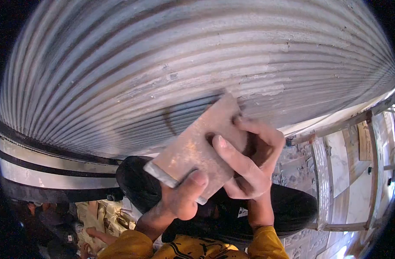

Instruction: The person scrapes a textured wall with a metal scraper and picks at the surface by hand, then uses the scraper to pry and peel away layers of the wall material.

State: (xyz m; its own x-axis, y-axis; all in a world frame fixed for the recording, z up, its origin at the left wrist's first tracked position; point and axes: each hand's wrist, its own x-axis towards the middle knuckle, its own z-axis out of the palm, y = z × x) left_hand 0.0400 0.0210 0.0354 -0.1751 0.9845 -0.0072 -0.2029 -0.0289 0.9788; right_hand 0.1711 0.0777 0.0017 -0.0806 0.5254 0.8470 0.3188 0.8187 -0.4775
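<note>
A flat, rectangular metal scraper plate (196, 137), smeared with pale and rusty residue, is tilted in front of the ribbed surface. A thicker grey strip runs along its lower-left edge. My left hand (182, 200) is closed on the plate's lower end, thumb on the near face and the other fingers hidden behind. At the plate's right side is my right hand (253, 159), fingers curled, with fingertips against the face and the upper right edge. Just beyond the plate, the curved ribbed panel (206, 52) carries pale, patchy coating, with a darker bluish strip beside the plate.
Black-and-white banding (55, 166) borders the panel at lower left. My dark-trousered legs (288, 207) are bent beneath my hands. To the right are metal frame rails (322, 181) above patterned flooring. Another person's arm (102, 236) shows at lower left, near crumpled yellowish sheeting (113, 213).
</note>
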